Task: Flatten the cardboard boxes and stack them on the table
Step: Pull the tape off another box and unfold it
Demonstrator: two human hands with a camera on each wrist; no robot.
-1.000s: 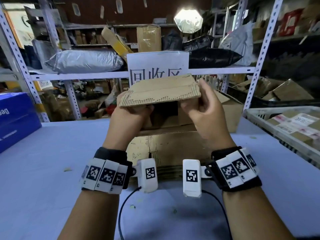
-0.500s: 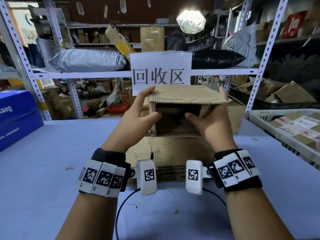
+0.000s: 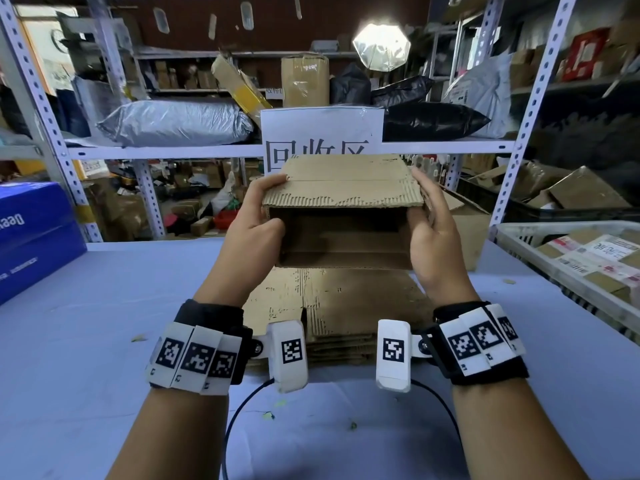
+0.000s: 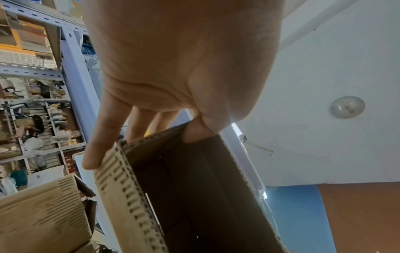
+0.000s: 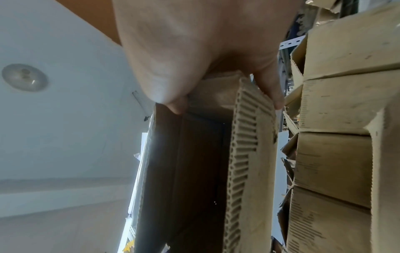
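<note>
A small brown cardboard box is held up in the air over the table, its open end facing me and its dark inside showing. My left hand grips its left wall, fingers over the top corner and thumb at the open edge. My right hand grips the right wall the same way. In the left wrist view the left hand has its thumb inside the box and fingers outside. In the right wrist view the right hand pinches the corrugated edge of the box. A stack of flattened cardboard lies under it.
The grey-blue table has a blue carton at the left edge and a white crate of parcels at the right. A metal shelf rack with a paper sign stands behind. Another brown box sits behind my right hand.
The box has come down a little and turned its open end toward me. Both hands have shifted from under its top panel to its two side walls.
</note>
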